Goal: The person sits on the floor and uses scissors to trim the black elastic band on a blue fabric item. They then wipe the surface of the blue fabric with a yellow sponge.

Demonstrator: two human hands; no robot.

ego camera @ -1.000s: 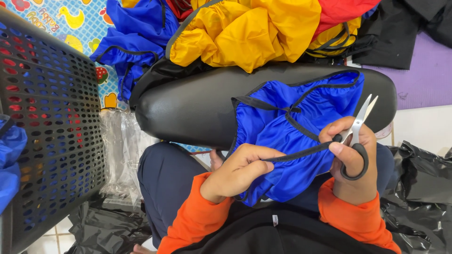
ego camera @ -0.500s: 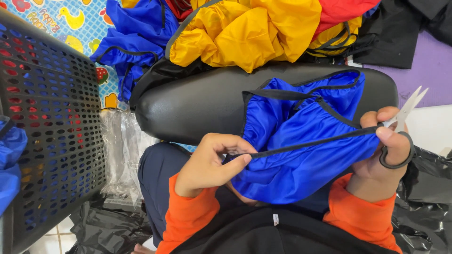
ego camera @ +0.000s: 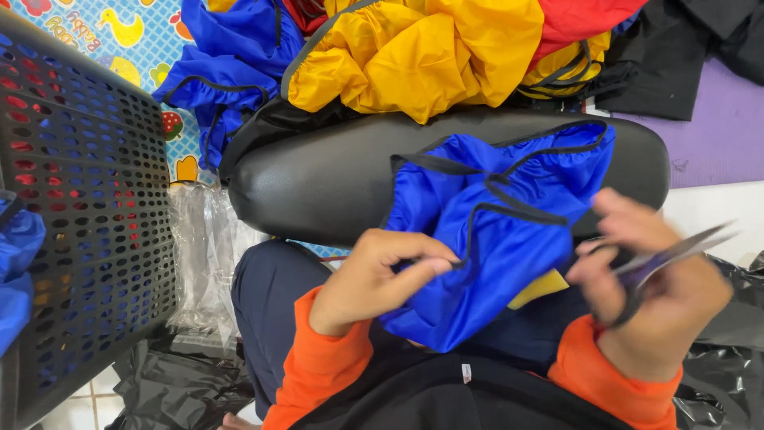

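Observation:
A blue drawstring bag (ego camera: 509, 239) with a black cord lies across my lap and against a black padded cushion (ego camera: 334, 179). My left hand (ego camera: 374, 275) pinches the black cord at the bag's left side. My right hand (ego camera: 652, 291) holds a pair of scissors (ego camera: 676, 251), blurred by motion, just right of the bag. A yellow patch (ego camera: 537, 288) shows under the bag's lower edge. Both orange sleeves are visible at the bottom.
A black perforated crate (ego camera: 79, 215) stands at the left with blue fabric inside. A pile of yellow (ego camera: 414, 56), blue (ego camera: 231, 72) and red (ego camera: 581, 20) bags lies beyond the cushion. Clear plastic wrappers (ego camera: 203, 255) and black plastic (ego camera: 179, 382) lie on the floor. Black fabric (ego camera: 684, 48) at top right.
The cord that was stretched taut between my hands has gone slack. My right hand with the scissors has come down and in toward the bag; the left hand has shifted slightly right.

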